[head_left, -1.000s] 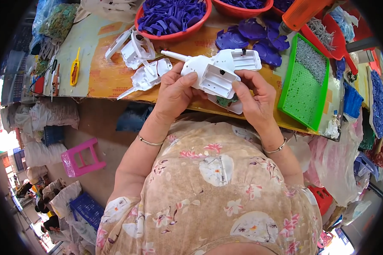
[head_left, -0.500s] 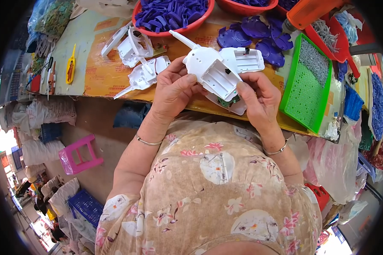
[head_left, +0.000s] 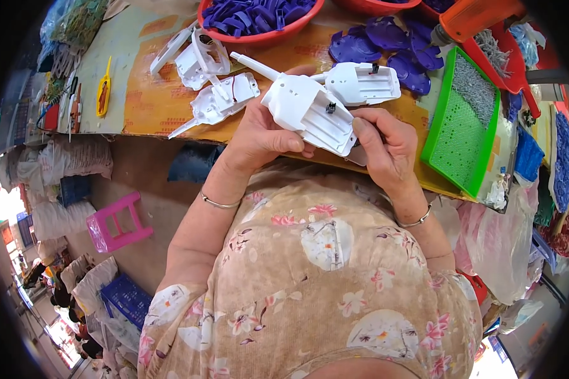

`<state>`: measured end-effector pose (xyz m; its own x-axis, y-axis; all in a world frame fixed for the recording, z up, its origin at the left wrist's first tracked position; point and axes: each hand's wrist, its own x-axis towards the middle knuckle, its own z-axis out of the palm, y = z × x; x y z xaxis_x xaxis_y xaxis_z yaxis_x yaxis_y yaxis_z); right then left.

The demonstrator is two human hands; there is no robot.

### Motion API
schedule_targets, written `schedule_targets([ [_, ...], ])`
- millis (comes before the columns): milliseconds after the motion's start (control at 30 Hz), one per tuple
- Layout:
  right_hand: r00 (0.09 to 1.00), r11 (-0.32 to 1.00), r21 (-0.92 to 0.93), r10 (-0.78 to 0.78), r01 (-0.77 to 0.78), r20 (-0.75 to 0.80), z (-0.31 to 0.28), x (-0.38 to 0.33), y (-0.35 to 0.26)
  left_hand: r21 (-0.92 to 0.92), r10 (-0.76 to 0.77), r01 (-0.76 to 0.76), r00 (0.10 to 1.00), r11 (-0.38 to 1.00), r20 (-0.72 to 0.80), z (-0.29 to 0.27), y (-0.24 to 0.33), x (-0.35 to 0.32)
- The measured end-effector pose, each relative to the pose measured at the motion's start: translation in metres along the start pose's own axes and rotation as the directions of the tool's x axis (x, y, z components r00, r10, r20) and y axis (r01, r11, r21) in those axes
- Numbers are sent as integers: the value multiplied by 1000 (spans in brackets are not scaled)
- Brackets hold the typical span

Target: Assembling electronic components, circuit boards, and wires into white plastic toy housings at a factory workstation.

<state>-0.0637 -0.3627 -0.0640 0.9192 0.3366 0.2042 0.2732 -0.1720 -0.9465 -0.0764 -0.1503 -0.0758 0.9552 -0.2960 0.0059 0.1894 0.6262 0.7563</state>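
Note:
A white plastic housing (head_left: 302,107) with a long narrow stem, an open rectangular compartment and a small black part is held between my hands. My left hand (head_left: 267,129) grips its left side, thumb on the near edge. My right hand (head_left: 385,142) pinches its right corner with thumb and fingers. Just beyond lies a similar white housing (head_left: 360,83), also with a small black part. Left of my left hand rests a white half-shell (head_left: 218,104) with a dark red wire. Other white plastic parts (head_left: 199,63) lie behind it.
A red basin (head_left: 259,39) of purple pieces stands at the back, with purple plastic covers (head_left: 351,48) to its right. A green tray (head_left: 458,132) of small screws, a red scoop (head_left: 502,69) and an orange power tool (head_left: 477,22) are at right. Yellow-handled snips (head_left: 104,91) lie left.
The held housing has turned and tilted between my hands, and its near edge now covers the green circuit board and shell that showed below it. Both hands keep hold.

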Motion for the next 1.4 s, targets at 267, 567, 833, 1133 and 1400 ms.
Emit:
schedule_targets([
  [267, 967, 953, -193, -250, 235, -55, 6, 10, -7, 73, -21, 22, 1000, 997, -15, -2, -1, 1],
  [567, 920, 883, -261, -386, 391, 74, 9, 15, -3, 145, -25, 27, 1000, 989, -12, -5, -2, 1],
  [833, 957, 955, -56, -290, 290, 13, 8, 9, -1, 181, -24, 21, 1000, 983, 13, -1, -1, 0],
  [1133, 984, 986, 72, -156, 150, 81, 5, 8, 5, 173, 21, -22, 1000, 985, 4, -4, -3, 0],
  [1400, 986, 990, 96, -117, 106, 121, 5, 8, 2, 138, 17, -12, 999, 990, -36, -5, -7, 0],
])
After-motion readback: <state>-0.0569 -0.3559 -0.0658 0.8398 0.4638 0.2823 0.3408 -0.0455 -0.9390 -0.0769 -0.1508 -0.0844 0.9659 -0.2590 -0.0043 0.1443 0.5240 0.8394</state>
